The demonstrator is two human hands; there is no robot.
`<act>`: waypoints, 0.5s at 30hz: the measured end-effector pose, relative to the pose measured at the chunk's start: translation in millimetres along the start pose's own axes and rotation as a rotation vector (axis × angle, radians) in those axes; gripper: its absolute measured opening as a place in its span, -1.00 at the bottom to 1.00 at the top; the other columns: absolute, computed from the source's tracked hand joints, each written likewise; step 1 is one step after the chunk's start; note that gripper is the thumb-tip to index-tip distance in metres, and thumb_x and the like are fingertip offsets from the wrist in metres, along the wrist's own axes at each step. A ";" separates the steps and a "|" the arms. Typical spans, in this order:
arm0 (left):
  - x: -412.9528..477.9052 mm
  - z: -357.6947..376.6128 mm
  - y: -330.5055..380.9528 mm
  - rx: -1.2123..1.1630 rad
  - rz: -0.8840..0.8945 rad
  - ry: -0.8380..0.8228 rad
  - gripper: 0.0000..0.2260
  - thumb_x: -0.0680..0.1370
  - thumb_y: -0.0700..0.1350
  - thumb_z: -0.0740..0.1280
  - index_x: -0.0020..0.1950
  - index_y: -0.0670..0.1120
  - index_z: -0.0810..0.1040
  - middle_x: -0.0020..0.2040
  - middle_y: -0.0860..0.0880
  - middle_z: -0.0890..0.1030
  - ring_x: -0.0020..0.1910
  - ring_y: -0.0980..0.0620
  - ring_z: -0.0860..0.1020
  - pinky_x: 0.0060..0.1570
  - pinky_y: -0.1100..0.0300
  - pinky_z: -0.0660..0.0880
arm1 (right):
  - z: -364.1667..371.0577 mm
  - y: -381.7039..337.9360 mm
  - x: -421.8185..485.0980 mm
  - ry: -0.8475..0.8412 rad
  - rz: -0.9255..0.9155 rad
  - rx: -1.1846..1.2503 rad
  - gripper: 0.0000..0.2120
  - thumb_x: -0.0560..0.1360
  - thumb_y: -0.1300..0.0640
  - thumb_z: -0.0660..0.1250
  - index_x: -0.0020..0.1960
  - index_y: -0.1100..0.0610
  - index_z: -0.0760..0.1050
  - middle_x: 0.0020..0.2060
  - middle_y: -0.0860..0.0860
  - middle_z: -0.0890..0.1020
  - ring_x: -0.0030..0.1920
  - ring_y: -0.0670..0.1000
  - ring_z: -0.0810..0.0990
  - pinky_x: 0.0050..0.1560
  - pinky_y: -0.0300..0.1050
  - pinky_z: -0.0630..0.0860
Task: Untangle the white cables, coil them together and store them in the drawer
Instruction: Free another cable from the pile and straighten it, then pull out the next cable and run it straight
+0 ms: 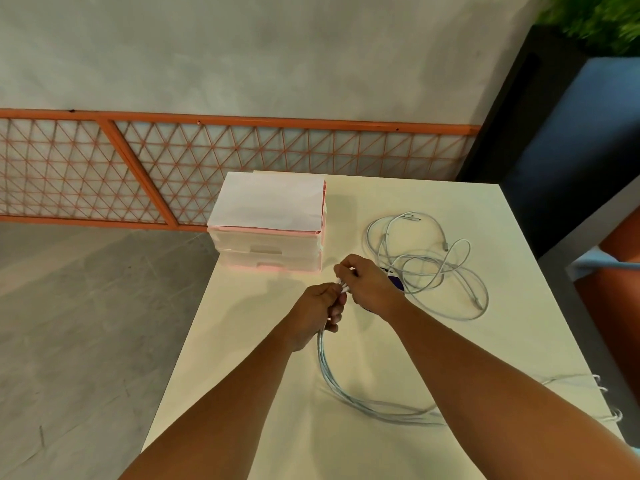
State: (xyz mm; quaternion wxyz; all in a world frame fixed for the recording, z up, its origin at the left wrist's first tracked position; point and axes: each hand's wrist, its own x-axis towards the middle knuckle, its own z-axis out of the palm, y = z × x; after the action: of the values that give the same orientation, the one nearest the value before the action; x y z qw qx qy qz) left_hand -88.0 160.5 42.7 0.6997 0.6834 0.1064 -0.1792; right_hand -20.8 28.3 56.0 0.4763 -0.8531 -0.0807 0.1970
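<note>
Over the middle of the white table [277, 393] my left hand [317, 315] grips a bundle of white cables [346, 396] near their plug ends. My right hand [367, 285] pinches those plug ends just above the left fist. The bundle runs down from the left hand, curves right across the table and passes under my right forearm, with loose ends showing at the right edge. A second, tangled heap of white cables [429, 265] lies on the table to the right of my hands. The pink and clear drawer unit [270, 251] stands at the table's back left, both drawers closed.
A small dark purple object [396, 282] lies partly hidden behind my right hand. White paper [270, 202] covers the drawer unit's top. An orange lattice fence [138, 168] runs along the wall beyond the table. A dark and blue partition [554, 150] stands at the right.
</note>
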 end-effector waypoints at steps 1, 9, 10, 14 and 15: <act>0.7 0.8 -0.7 0.036 0.007 0.001 -0.67 0.71 -0.02 0.12 -0.15 -0.12 0.53 -0.37 -0.04 0.44 -0.37 0.02 0.38 -0.29 0.16 0.44 | -0.1 0.6 -0.1 0.014 0.012 -0.045 -0.78 0.64 -0.01 0.23 -0.02 0.12 0.52 -0.24 0.03 0.62 -0.36 -0.09 0.50 -0.30 -0.20 0.40; 6.1 13.0 -1.9 0.048 -0.021 0.002 -0.74 0.69 -0.01 0.19 -0.17 -0.06 0.44 -0.38 0.03 0.23 -0.45 0.10 0.16 -0.44 0.23 0.08 | -3.5 3.0 2.9 0.089 0.069 -0.083 -0.77 0.60 0.09 0.25 -0.14 0.20 0.53 -0.36 0.02 0.61 -0.52 -0.17 0.57 -0.47 -0.34 0.43; 7.5 14.6 -3.5 0.098 0.008 0.002 -0.75 0.69 -0.03 0.17 -0.16 -0.06 0.43 -0.37 0.03 0.23 -0.45 0.10 0.16 -0.46 0.24 0.10 | -4.5 4.3 4.3 0.090 0.068 -0.100 -0.75 0.60 0.07 0.25 -0.19 0.17 0.53 -0.39 0.03 0.62 -0.49 -0.11 0.58 -0.40 -0.24 0.49; 13.7 16.3 -10.1 0.340 0.124 0.031 -0.70 0.71 -0.08 0.10 -0.18 -0.08 0.47 -0.43 0.08 0.27 -0.47 0.14 0.22 -0.45 0.31 0.20 | -9.7 10.0 8.4 0.096 0.117 -0.127 -0.67 0.60 0.05 0.23 -0.23 0.23 0.55 -0.41 0.00 0.57 -0.35 0.00 0.53 -0.24 -0.09 0.46; 15.0 16.5 -11.2 0.371 0.148 0.038 -0.68 0.71 -0.07 0.10 -0.19 -0.08 0.46 -0.44 0.11 0.28 -0.48 0.16 0.23 -0.45 0.33 0.20 | -11.0 10.6 8.8 0.089 0.132 -0.126 -0.65 0.61 0.03 0.22 -0.18 0.25 0.57 -0.40 0.00 0.57 -0.34 0.00 0.53 -0.23 -0.09 0.44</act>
State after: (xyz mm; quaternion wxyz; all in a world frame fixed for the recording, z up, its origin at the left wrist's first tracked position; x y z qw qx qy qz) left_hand -80.3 142.6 27.3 0.5708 0.8098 0.0343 -0.1308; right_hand -8.7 17.0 50.0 0.4110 -0.8926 -0.0154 0.1845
